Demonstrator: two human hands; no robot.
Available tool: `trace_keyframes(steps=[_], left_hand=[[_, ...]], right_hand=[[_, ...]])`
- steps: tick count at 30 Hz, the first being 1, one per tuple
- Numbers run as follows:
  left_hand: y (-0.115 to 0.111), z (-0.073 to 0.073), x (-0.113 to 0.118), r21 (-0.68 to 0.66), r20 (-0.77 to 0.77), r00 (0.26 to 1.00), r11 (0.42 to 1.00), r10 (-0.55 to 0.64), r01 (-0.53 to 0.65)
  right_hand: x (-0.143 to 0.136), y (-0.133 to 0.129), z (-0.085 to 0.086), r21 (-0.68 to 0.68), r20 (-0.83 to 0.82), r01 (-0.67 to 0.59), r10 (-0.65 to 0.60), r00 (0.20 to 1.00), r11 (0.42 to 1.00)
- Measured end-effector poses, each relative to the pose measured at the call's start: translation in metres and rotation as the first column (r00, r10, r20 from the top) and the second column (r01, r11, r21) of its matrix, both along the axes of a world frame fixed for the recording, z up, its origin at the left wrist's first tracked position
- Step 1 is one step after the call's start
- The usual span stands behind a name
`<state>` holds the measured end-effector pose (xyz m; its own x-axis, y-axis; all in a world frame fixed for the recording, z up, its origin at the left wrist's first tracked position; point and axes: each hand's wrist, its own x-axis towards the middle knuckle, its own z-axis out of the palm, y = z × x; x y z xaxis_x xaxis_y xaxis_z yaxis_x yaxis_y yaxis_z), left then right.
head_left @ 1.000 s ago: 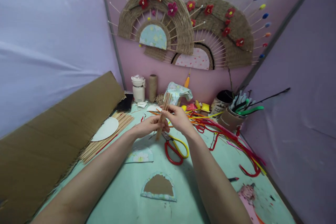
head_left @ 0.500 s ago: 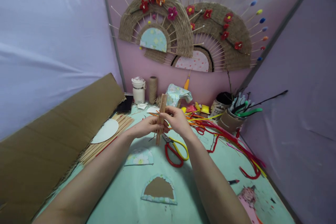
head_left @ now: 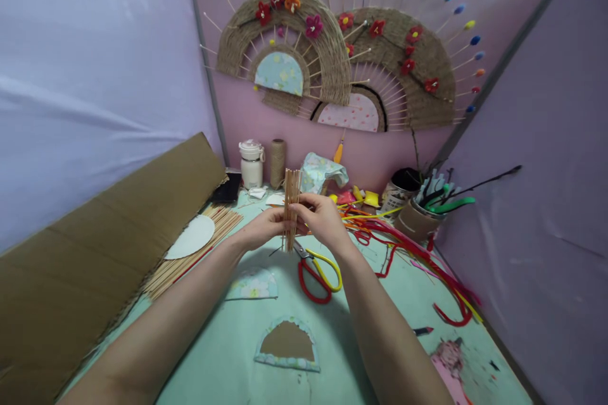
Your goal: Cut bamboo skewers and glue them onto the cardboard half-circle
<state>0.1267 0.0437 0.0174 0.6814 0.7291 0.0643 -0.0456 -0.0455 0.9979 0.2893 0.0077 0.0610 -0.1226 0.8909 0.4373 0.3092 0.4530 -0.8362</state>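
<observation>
A bundle of thin wooden sticks (head_left: 292,185) stands upright between my two hands above the mint-green table (head_left: 218,354). My left hand (head_left: 266,228) is closed round the lower part of the bundle from the left. From the right, my right hand (head_left: 319,214) pinches it higher up. Just below the bundle lie scissors (head_left: 316,275) with one red and one yellow handle. Nearer to me are a floral fabric half-circle (head_left: 254,285) and a second one (head_left: 287,343) with bare cardboard in its middle.
More sticks (head_left: 190,266) and a white oval (head_left: 192,237) lie left by a large cardboard sheet (head_left: 109,253). A jar (head_left: 251,164) and twine spool (head_left: 278,163) stand behind. Coloured pipe cleaners (head_left: 418,250) and a tool-filled can (head_left: 418,218) are at the right.
The stick bundle has become more upright, and its lower ends sit higher. Both hands stay in nearly the same place, still on the bundle.
</observation>
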Motion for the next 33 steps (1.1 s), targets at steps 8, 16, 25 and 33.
trace_keyframes(steps=[8, 16, 25, 33], left_hand=[[0.010, -0.018, -0.001, -0.109, 0.014, 1.000, 0.994, 0.001, 0.000], [0.007, -0.016, 0.000, -0.168, 0.046, 0.999, 0.986, 0.025, -0.017], [0.010, -0.023, 0.000, -0.215, 0.093, 0.995, 0.976, 0.042, -0.021], [0.005, -0.017, 0.003, -0.231, 0.087, 0.995, 0.973, 0.048, -0.027]], right_hand=[[0.005, 0.005, -0.007, -0.015, 0.104, 0.031, -0.029, 0.994, 0.999], [0.006, 0.006, -0.009, 0.013, 0.095, 0.084, -0.085, 0.992, 0.996], [0.003, 0.003, -0.005, -0.001, 0.077, 0.076, -0.076, 0.994, 0.997], [-0.003, 0.002, -0.009, 0.034, 0.091, 0.156, -0.159, 0.983, 0.987]])
